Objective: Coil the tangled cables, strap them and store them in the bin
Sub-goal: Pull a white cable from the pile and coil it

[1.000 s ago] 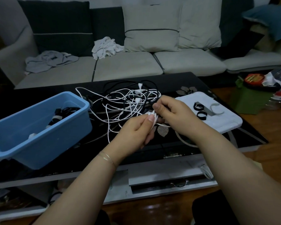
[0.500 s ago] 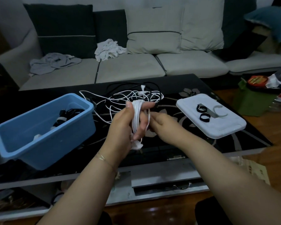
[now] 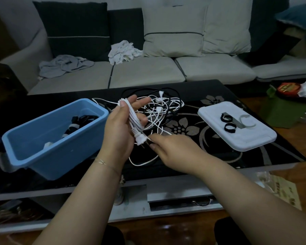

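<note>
On the bench before you, the bin stood at your left with coiled cables in it. The tangled cables lay behind your hands, right of the bin. The lid lay at the right, with straps on it. Your left hand was raised between bin and tangle, your right hand just beside it. The sofa stood behind the bench

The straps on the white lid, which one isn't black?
The pale, open C-shaped strap at the lid's right; the two black ones are closed rings left of it.
</note>
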Action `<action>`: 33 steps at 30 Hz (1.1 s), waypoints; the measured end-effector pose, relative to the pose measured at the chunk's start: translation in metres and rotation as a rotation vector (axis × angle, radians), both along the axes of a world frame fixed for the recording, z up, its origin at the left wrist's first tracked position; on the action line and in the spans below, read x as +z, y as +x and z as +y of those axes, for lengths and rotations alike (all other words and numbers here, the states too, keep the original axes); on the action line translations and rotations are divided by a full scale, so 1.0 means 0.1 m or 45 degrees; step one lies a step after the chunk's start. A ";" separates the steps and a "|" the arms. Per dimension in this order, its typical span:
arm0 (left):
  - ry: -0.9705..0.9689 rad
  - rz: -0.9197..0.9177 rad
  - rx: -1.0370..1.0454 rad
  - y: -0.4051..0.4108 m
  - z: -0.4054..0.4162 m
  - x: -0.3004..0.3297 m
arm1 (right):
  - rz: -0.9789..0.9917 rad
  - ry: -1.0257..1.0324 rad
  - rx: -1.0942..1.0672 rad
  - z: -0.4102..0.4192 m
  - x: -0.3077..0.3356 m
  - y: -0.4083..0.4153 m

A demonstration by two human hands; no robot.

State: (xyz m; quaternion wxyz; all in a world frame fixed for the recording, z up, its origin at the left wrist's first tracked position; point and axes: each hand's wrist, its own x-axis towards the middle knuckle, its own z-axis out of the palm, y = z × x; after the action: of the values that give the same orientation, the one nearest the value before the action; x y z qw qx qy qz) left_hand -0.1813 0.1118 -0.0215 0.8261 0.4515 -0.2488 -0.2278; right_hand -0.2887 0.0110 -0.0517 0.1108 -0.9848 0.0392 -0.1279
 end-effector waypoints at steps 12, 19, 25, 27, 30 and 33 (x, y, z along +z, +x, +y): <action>0.394 -0.747 0.223 0.00 -0.13 -0.22 | 0.020 0.147 0.016 0.04 0.16 -0.11; 0.552 -0.815 0.108 -0.08 -0.14 -0.21 | 0.174 0.303 -0.023 -0.11 0.21 -0.19; 0.765 -0.934 0.037 -0.10 -0.16 -0.27 | 0.115 0.292 -0.028 -0.14 0.24 -0.25; 0.826 -0.942 -0.059 -0.12 -0.16 -0.30 | 0.043 0.321 -0.065 -0.17 0.28 -0.27; 0.837 -1.078 -0.189 -0.21 -0.19 -0.34 | -0.078 0.328 -0.128 -0.29 0.32 -0.31; 0.850 -1.057 -0.211 -0.27 -0.22 -0.31 | -0.132 0.290 -0.211 -0.38 0.36 -0.36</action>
State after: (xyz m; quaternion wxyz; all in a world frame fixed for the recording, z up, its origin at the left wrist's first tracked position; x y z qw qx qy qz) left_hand -0.2079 0.0898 -0.0521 0.4489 0.7204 -0.5034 -0.1613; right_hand -0.3250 -0.0266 -0.0152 0.2129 -0.9513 0.1287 -0.1819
